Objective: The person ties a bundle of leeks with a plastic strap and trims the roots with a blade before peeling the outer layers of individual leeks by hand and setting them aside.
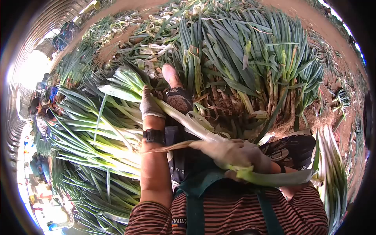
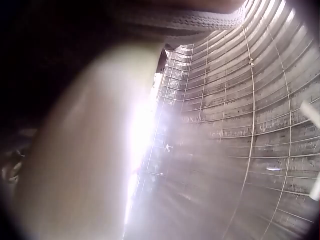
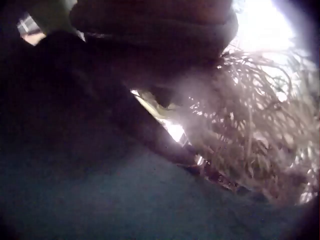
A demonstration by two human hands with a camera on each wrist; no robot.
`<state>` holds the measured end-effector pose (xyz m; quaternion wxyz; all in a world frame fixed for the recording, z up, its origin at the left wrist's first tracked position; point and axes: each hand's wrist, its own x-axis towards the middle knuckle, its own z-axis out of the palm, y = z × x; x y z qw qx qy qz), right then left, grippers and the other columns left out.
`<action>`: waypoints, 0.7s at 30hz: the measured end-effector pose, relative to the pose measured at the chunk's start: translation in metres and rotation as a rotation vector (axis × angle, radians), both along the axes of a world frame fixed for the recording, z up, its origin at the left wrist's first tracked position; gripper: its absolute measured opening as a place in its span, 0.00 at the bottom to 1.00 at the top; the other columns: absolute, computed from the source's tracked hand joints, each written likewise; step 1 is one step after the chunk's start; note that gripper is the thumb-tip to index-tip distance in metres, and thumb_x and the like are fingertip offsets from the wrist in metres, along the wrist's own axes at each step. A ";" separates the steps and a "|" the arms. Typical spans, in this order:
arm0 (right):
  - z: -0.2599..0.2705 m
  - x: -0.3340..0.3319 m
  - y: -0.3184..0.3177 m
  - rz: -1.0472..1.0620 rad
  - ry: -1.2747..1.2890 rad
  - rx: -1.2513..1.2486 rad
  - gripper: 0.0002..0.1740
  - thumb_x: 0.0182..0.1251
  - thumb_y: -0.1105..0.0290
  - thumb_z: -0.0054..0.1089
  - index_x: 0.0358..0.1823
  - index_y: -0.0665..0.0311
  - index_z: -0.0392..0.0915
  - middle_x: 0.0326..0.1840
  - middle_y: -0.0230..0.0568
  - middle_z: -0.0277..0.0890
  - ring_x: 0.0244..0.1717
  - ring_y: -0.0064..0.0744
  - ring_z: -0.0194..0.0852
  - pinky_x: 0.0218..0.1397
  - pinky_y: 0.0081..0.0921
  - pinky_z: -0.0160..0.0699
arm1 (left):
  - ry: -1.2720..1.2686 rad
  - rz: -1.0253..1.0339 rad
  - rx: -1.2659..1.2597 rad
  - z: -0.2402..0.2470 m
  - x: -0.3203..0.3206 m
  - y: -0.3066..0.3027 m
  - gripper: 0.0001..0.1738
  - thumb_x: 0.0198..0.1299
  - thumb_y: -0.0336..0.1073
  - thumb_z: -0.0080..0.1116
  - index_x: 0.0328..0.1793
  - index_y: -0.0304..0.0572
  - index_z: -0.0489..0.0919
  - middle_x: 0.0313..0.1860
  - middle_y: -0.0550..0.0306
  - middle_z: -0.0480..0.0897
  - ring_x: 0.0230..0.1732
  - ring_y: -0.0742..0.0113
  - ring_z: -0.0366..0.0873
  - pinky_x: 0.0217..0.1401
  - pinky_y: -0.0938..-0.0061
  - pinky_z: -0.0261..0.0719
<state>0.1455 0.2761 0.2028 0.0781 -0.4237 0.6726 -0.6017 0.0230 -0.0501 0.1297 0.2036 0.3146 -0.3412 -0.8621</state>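
My gloved left hand [image 1: 150, 103] grips a leek [image 1: 188, 121] just below its green leaves, and the white shaft slants down toward my lap. At its lower end is my gloved right hand [image 1: 239, 152], blurred, with fingers curled round a peeled leek leaf [image 1: 278, 178] whose green part sticks out to the right. A thin brown dry strip [image 1: 172, 147] trails leftward from that hand. In the left wrist view a glove cuff [image 2: 185, 22] shows above a blurred pale shaft. The right wrist view is dark, with stringy roots [image 3: 255, 120] beside teal cloth [image 3: 100, 200].
Leeks [image 1: 105, 133] lie heaped on my left. A row of leeks with soil on their roots [image 1: 254, 58] stands ahead. More pale-stemmed leeks [image 1: 331, 160] lie at my right. Trimmed leaves [image 1: 152, 55] litter the ground around my foot [image 1: 172, 74]. Another person [image 1: 43, 117] is at far left.
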 end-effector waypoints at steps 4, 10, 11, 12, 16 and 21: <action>-0.009 0.026 0.036 0.013 -0.341 -0.159 0.11 0.52 0.78 0.70 0.30 0.59 0.74 0.31 0.30 0.74 0.39 0.31 0.76 0.61 0.38 0.71 | -0.028 0.000 0.003 0.001 -0.002 -0.001 0.16 0.65 0.50 0.60 0.36 0.46 0.74 0.22 0.62 0.72 0.20 0.67 0.69 0.26 0.73 0.76; 0.003 0.057 0.062 -0.127 -0.274 -0.015 0.07 0.64 0.68 0.58 0.40 0.61 0.73 0.30 0.27 0.71 0.34 0.26 0.74 0.56 0.37 0.73 | -0.089 -0.079 0.004 0.004 -0.014 0.007 0.17 0.66 0.52 0.58 0.37 0.49 0.74 0.22 0.63 0.72 0.20 0.65 0.70 0.27 0.66 0.76; 0.002 0.059 0.067 -0.135 -0.164 0.021 0.10 0.68 0.64 0.55 0.43 0.62 0.72 0.29 0.26 0.70 0.32 0.25 0.73 0.53 0.36 0.74 | -0.097 -0.094 0.014 0.006 -0.015 0.008 0.16 0.66 0.52 0.57 0.37 0.49 0.74 0.21 0.64 0.72 0.20 0.66 0.70 0.25 0.68 0.75; 0.001 0.064 0.072 -0.140 -0.057 0.057 0.13 0.72 0.60 0.52 0.46 0.63 0.72 0.29 0.26 0.69 0.31 0.24 0.72 0.50 0.34 0.76 | -0.077 -0.078 0.006 0.002 -0.018 0.006 0.17 0.66 0.53 0.56 0.37 0.49 0.73 0.21 0.63 0.72 0.21 0.65 0.70 0.26 0.66 0.75; 0.039 0.109 0.118 -0.336 -1.145 -0.678 0.17 0.69 0.52 0.58 0.32 0.56 0.67 0.18 0.24 0.63 0.25 0.23 0.68 0.42 0.32 0.73 | -0.138 -0.044 -0.051 0.014 -0.023 -0.017 0.14 0.68 0.50 0.52 0.34 0.53 0.73 0.22 0.65 0.70 0.22 0.66 0.69 0.31 0.66 0.75; 0.050 0.070 0.133 -0.393 -0.553 -0.405 0.15 0.69 0.54 0.54 0.35 0.57 0.68 0.28 0.32 0.69 0.30 0.30 0.67 0.38 0.31 0.69 | 0.259 -0.006 -0.030 0.015 -0.033 -0.033 0.20 0.71 0.55 0.47 0.29 0.55 0.69 0.20 0.69 0.66 0.20 0.71 0.63 0.33 0.70 0.73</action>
